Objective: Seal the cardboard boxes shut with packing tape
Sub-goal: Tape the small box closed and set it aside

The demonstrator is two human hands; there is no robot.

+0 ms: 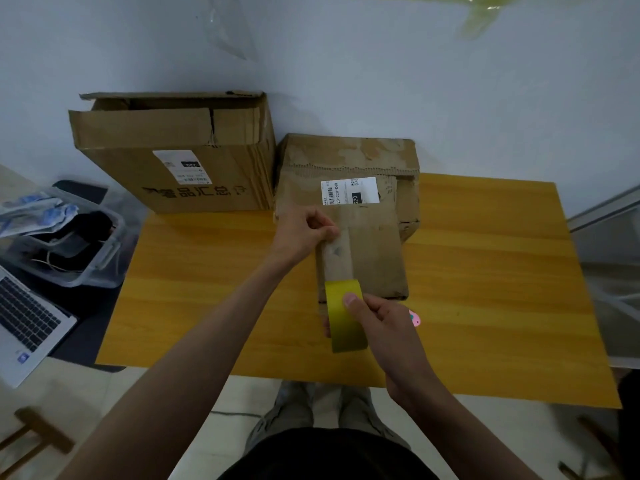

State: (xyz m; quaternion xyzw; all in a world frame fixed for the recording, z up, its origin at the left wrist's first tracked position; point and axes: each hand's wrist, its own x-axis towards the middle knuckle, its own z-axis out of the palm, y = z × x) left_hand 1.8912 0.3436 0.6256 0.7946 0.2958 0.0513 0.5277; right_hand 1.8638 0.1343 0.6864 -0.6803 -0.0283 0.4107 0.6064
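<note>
- The small box lies flat on the table just in front of the person, its flap closed
- A strip of tape runs along the box's left side from 12 o'clock down toward 6 o'clock, ending at the yellow tape roll
- The left hand pinches the far end of the strip at the box's top left; its grip is closed on the tape
- The right hand curls round the roll at the near edge, thumb on top, grip tight
- Judged from this, the first box's seam is partly taped; the strip is not yet cut or pressed flat
- The big box at 11 o'clock stands with flaps loose and no tape that I can see
- The worn box at 12 o'clock looks untaped too, so most of the task remains
</note>
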